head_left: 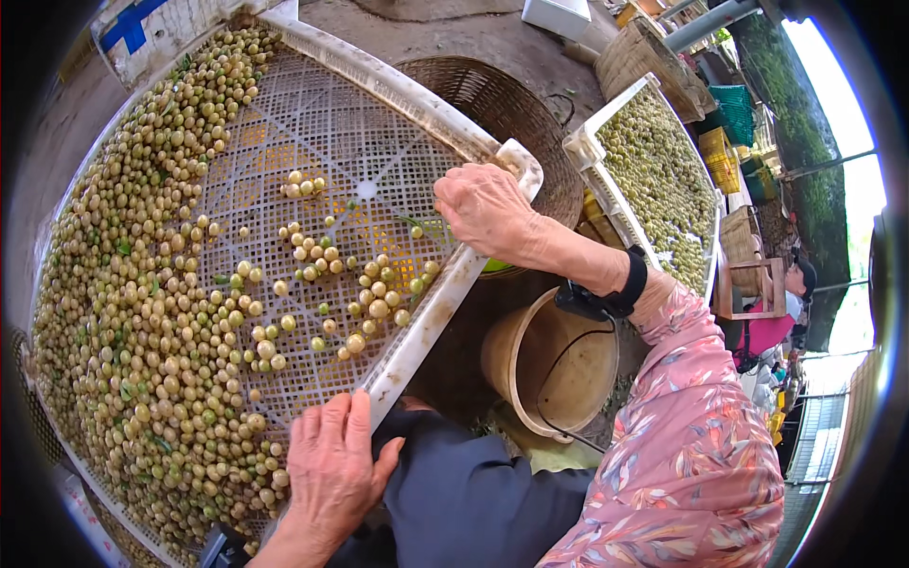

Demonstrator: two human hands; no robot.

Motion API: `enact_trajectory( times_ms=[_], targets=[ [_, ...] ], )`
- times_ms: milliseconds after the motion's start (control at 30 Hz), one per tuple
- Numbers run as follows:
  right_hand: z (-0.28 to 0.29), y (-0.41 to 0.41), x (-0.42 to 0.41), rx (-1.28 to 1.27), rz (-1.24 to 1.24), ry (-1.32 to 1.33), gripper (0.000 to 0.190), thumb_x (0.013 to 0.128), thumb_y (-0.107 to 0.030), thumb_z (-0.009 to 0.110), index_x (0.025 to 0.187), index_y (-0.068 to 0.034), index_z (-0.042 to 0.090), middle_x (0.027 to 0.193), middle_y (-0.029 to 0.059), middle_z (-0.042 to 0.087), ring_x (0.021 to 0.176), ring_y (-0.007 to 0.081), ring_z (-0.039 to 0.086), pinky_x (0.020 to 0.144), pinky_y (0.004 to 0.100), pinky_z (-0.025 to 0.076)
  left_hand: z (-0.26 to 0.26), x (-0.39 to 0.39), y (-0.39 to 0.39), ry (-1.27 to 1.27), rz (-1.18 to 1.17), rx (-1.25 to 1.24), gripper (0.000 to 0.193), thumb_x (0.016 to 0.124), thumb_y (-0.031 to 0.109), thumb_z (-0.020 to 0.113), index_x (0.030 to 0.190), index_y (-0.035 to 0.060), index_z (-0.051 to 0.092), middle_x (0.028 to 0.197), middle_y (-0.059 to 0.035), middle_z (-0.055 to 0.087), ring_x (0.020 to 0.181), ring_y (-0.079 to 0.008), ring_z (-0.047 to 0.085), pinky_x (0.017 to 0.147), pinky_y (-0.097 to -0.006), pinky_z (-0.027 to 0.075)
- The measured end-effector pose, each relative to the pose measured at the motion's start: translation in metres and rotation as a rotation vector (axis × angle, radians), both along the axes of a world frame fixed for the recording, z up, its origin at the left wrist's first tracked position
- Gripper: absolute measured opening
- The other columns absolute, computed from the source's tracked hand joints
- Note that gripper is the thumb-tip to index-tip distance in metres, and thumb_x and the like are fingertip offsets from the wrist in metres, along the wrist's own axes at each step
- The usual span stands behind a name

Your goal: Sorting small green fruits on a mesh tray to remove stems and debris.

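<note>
A white plastic mesh tray (426, 312) fills the left side in front of me. Small round yellow-green fruits (163, 383) are heaped along its far-left side, with loose ones scattered over the bare mesh. My left hand (330, 454) lies over the near rim, fingers on the tray side, thumb spread outward. Above the tray's right corner is my right hand (490, 213), its fingers curled in; whether anything is inside them is hidden. A few green stems (408, 220) and a small fruit lie just left of those fingers.
Behind the tray's right corner stands a woven basket (490, 92). A beige bucket (561, 362) with a cable across it is below my right forearm. Farther right is a second tray of fruits (660, 163). A person (774, 323) is in the background beside a wooden stool (749, 287).
</note>
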State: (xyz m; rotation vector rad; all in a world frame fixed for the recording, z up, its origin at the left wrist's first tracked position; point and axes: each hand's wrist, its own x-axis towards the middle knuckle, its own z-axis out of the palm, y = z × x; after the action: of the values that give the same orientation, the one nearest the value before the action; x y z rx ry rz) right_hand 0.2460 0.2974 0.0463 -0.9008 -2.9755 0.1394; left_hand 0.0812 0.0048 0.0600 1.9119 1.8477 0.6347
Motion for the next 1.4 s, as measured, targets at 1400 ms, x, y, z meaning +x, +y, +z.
enact_trajectory(
  times_ms=[1400],
  targets=[
    [-0.021, 0.031, 0.120, -0.133, -0.839, 1.045, 0.012, 0.087, -0.005, 0.057, 0.099, -0.004, 0.060, 0.085, 0.0026, 0.062, 0.069, 0.0106, 0.057, 0.061, 0.0230, 0.049, 0.004, -0.010, 0.012, -0.049, -0.058, -0.004, 0.035, 0.080, 0.013, 0.070, 0.109, -0.0024, 0.057, 0.094, -0.0143, 0.058, 0.085, -0.0322, 0.058, 0.074, -0.0406, 0.049]
  ],
)
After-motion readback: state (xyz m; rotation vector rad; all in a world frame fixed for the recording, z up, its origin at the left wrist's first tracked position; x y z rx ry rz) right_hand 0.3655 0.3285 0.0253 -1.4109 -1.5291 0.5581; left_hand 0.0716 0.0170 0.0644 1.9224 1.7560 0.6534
